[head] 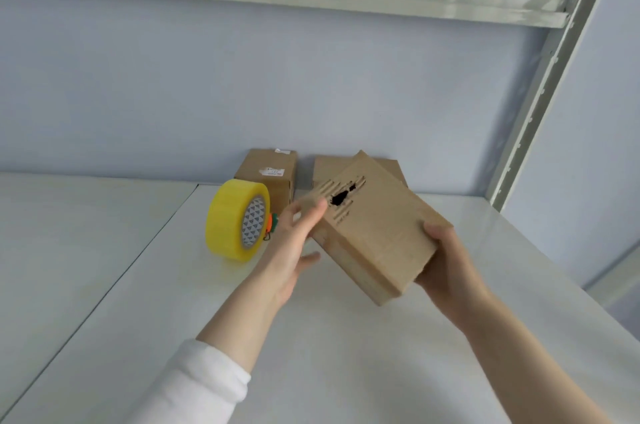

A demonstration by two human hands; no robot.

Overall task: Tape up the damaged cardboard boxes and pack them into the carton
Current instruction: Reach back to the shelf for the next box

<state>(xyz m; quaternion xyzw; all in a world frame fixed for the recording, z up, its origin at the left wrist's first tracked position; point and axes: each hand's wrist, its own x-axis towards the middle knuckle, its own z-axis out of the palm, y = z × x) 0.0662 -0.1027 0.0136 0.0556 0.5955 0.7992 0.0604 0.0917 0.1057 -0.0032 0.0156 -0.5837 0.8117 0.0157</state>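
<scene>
A brown cardboard box (377, 233) with a torn hole in its top face is held tilted above the white table. My right hand (446, 261) grips its near right corner, thumb on top and fingers underneath. Straight fingers of my left hand (294, 243) touch the box's left edge close to the hole. A yellow roll of tape (235, 221) stands on edge to the left of that hand. Two more cardboard boxes stand against the back wall: one with a label (268, 171) and one (327, 165) partly hidden behind the held box.
The white table (311, 337) has a seam running on its left part. A small orange and green object (272, 224) lies behind the tape roll. A metal shelf post (540, 84) rises at the right, with a shelf beam overhead.
</scene>
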